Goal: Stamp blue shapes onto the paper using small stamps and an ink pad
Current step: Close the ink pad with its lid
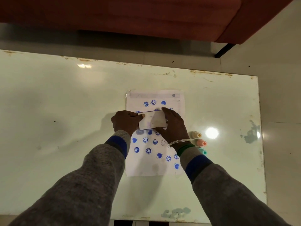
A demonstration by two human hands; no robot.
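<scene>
Your grey sleeves nearest, both hands, left and right, clasped on the ink pad held above the paper, blue smiley and heart prints, header writing unreadable

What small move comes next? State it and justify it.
Probably set the flat rectangular white case, which the left hand and right hand grip over the blue-stamped white paper, onto bare table: it covers the prints.
</scene>
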